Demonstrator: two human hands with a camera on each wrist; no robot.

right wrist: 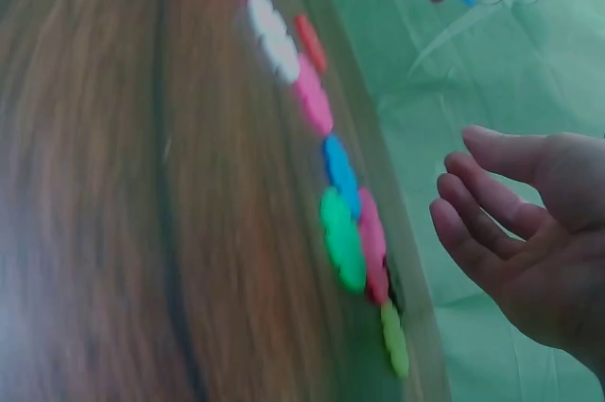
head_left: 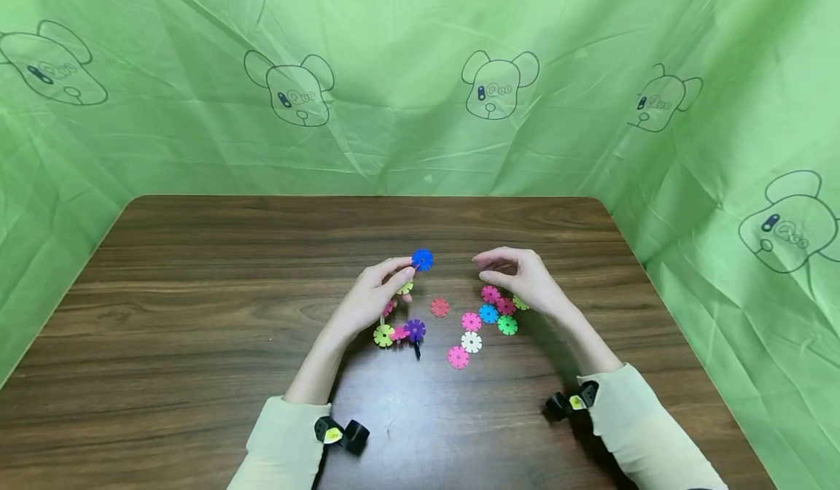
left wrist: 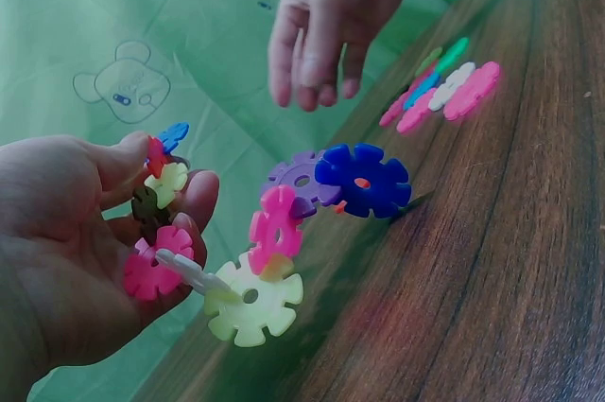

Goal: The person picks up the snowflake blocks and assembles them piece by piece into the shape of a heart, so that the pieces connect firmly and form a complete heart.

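My left hand [head_left: 375, 294] pinches a chain of notched plastic discs between thumb and fingers. At the chain's upper end a blue disc [head_left: 423, 259] sticks out past the fingertips. In the left wrist view the chain curves down through a pink disc [left wrist: 158, 264], a white disc [left wrist: 192, 271], a pale yellow disc [left wrist: 253, 298], another pink one and a purple disc [left wrist: 295, 181] to a dark blue disc [left wrist: 364, 181]. My right hand [head_left: 523, 275] hovers over the loose discs, its fingers loosely bent with nothing between them.
Loose discs lie on the wooden table [head_left: 197, 344] below my right hand, among them a green disc [head_left: 507, 324], a white disc [head_left: 471, 342] and a pink disc [head_left: 458, 357]. A red disc [head_left: 440, 308] lies between the hands. Green cloth [head_left: 407, 147] hangs behind the table.
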